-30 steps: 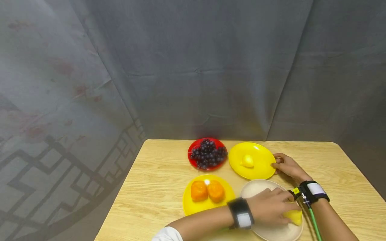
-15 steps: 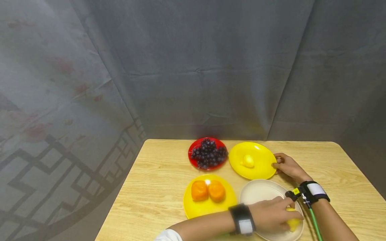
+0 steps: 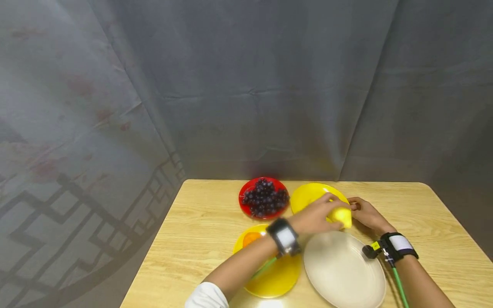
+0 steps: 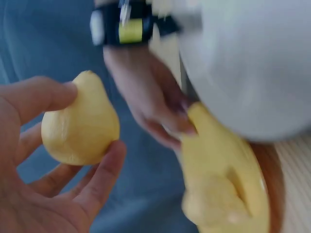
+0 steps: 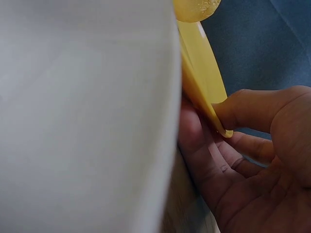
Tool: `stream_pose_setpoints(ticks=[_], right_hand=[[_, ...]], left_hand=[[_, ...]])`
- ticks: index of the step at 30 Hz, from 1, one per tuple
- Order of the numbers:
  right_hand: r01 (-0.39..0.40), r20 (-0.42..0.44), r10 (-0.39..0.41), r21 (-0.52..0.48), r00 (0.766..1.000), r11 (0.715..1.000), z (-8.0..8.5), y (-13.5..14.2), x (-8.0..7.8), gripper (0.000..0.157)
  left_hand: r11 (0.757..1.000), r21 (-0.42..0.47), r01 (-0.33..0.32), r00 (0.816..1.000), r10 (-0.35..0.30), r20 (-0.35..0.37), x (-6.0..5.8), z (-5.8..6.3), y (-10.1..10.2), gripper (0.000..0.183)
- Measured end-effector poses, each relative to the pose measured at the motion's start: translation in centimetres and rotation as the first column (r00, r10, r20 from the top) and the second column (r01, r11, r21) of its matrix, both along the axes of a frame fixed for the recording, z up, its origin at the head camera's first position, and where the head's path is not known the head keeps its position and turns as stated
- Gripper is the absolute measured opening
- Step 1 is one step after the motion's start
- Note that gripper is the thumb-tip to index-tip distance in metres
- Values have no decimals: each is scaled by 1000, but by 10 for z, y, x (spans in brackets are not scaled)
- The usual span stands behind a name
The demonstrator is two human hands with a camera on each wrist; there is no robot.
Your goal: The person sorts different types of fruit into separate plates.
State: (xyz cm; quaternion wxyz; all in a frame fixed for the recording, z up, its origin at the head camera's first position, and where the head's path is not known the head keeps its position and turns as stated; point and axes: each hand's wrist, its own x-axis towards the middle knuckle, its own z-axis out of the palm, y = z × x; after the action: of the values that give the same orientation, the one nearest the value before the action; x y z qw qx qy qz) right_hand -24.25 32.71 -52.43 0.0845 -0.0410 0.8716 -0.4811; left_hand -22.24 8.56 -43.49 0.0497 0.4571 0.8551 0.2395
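Note:
In the head view my left hand (image 3: pixel 313 217) holds a yellow pear (image 3: pixel 342 218) over the near right part of the far yellow plate (image 3: pixel 304 196). The left wrist view shows this pear (image 4: pixel 80 121) between thumb and fingers, narrow end up. A second pear (image 4: pixel 209 201) lies on that plate; in the head view the left hand hides it. My right hand (image 3: pixel 367 216) pinches the plate's right rim, thumb on top and fingers beneath, as the right wrist view shows on the plate's edge (image 5: pixel 211 109).
A cream plate (image 3: pixel 343 269) lies just in front of the far yellow plate. A red plate (image 3: pixel 246 188) bears dark grapes (image 3: pixel 265 199) at the back. The left forearm crosses a nearer yellow plate (image 3: pixel 275 278) with orange fruit (image 3: pixel 251 238). Grey cloth (image 3: pixel 250 107) hangs behind the table.
My left hand has lifted the pear off the cream plate and carried it away from me and leftward, over the far yellow plate. The right hand keeps its grip on the rim.

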Motion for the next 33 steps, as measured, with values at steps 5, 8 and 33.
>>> stream_pose_setpoints(ticks=[5,8,33], right_hand=[[9,1,-9,21,1000,1000,0,-1,2,58],[27,3,-27,51,1000,998,-2,0,2,58],[34,31,-35,36,999,999,-3,-2,-1,58]], left_hand=[[985,62,-163,986,159,59,-38,-16,-8,53],[972,62,-225,973,221,63,-54,-28,-6,53],[919,-293,-264,959,218,-180,-58,-55,25,59]])
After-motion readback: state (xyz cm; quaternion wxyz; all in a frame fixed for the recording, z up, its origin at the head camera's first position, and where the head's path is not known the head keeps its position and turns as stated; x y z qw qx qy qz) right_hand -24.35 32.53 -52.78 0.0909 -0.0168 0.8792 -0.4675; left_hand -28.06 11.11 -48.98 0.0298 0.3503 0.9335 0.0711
